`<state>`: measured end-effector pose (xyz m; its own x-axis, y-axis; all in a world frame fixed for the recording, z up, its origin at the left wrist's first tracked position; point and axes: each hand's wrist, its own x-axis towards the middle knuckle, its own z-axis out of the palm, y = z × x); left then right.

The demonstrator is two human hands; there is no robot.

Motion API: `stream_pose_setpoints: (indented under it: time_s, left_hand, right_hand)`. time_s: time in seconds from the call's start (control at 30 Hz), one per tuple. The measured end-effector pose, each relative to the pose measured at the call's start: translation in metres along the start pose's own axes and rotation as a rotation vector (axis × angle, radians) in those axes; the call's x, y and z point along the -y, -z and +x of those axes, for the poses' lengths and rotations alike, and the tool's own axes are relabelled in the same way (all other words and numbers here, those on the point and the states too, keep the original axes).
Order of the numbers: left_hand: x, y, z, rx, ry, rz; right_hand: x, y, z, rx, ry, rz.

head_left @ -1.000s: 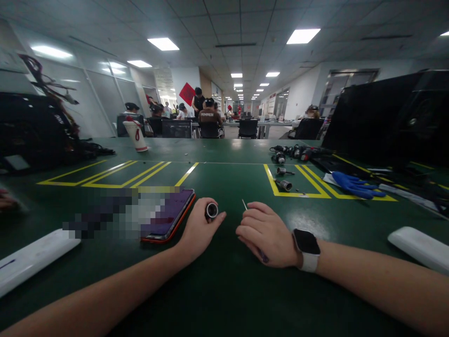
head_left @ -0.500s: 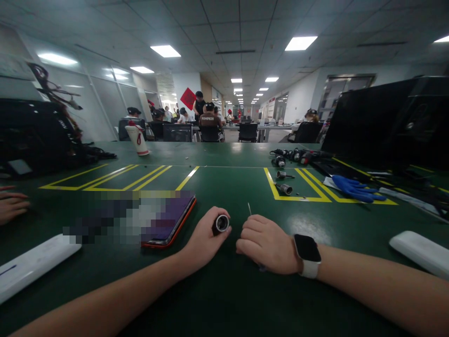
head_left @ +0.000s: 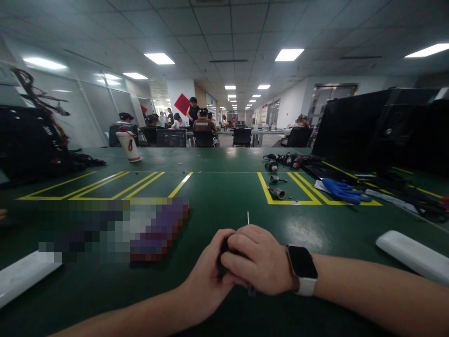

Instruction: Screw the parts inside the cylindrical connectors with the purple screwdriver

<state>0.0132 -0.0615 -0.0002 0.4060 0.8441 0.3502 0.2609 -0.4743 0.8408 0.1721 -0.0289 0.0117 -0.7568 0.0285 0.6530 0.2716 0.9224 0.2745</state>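
My left hand (head_left: 206, 276) is closed around a dark cylindrical part (head_left: 221, 262), mostly hidden by fingers; the earlier frame shows its round metal rim and hollow end. Against it lies my right hand (head_left: 261, 260), its fingers bent over the top of the cylinder. A thin screwdriver (head_left: 248, 218) is held in the same right hand: its metal shaft sticks up beyond the knuckles, and a bluish end shows below the palm. The right wrist wears a watch (head_left: 302, 262). Both hands touch each other above the green table (head_left: 280, 313).
Metal connector pieces (head_left: 277, 192) lie within yellow tape at right, with cabled connectors behind. Beside them is a blue glove (head_left: 345, 191). White casings (head_left: 410, 252) lie at both sides. A paper cup (head_left: 129, 145) stands back left. Another person's fingertips (head_left: 3, 214) show at far left.
My right hand has moved left onto the cylinder in my left hand, covering its open end. The hands were apart before. The view has shifted slightly; the other person's hand has mostly left it.
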Motion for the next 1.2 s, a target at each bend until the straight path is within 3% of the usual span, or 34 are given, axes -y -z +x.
stream_pose_setpoints:
  time_s: [0.2, 0.4, 0.53, 0.63, 0.77, 0.9, 1.03, 1.2]
  left_hand:
    - [0.010, 0.004, 0.003, -0.014, -0.003, -0.044]
    - [0.011, 0.007, 0.007, -0.057, 0.013, -0.045]
    - [0.014, 0.015, 0.010, -0.185, -0.030, 0.062]
    - [0.019, 0.019, 0.012, -0.193, -0.017, 0.122]
    - [0.023, 0.018, 0.011, -0.081, 0.085, 0.175]
    - [0.023, 0.017, 0.009, 0.012, 0.172, 0.198]
    - [0.026, 0.018, 0.011, -0.015, 0.171, 0.179]
    - [0.028, 0.018, 0.012, -0.013, 0.167, 0.173]
  right_hand:
    - [-0.001, 0.002, 0.002, 0.192, -0.017, -0.022]
    - [-0.006, 0.003, 0.002, 0.230, -0.019, -0.073]
    - [-0.033, 0.013, 0.001, 0.209, -0.119, -0.219]
    - [-0.070, 0.025, -0.006, 0.192, -0.253, -0.408]
    - [-0.125, 0.036, -0.033, 0.262, -0.537, -0.604]
    - [-0.162, 0.037, -0.078, 0.362, -0.710, -0.685]
    - [-0.180, 0.031, -0.118, 0.482, -0.855, -0.713]
    - [-0.188, 0.026, -0.139, 0.611, -0.954, -0.699]
